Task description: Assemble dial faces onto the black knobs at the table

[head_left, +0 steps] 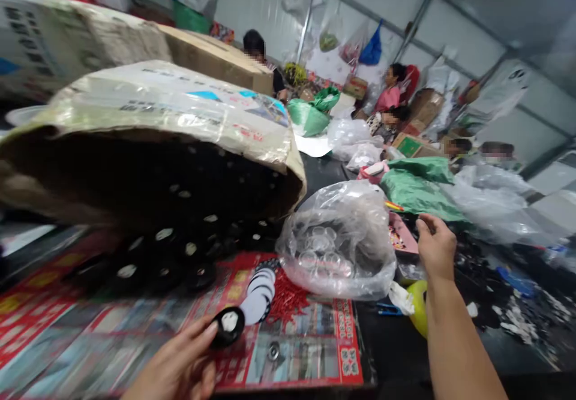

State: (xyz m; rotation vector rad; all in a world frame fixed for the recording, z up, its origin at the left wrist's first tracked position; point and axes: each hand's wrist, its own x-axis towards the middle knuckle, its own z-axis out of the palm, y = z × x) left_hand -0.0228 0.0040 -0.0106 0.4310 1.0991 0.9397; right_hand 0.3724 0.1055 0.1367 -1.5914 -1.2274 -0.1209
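My left hand [182,361] pinches a round black disc [228,326] with a white centre at the lower middle. Beside that disc, a fanned row of white discs [258,298] lies on the red printed sheet [315,364], along with a heap of small red pieces [288,298]. More black discs [198,275] spill from the mouth of a large woven sack [180,106]. On the right, my right hand [436,245] is raised with its fingers curled together, near a pink box [402,232] of small pieces. Whatever those fingers hold, if anything, cannot be made out.
An open clear plastic bag [337,250] of clear round pieces stands between my hands. Behind lie a green bag [418,190] and more plastic bags. A yellow round object [419,309] sits by my right forearm. Several people sit farther back along the table.
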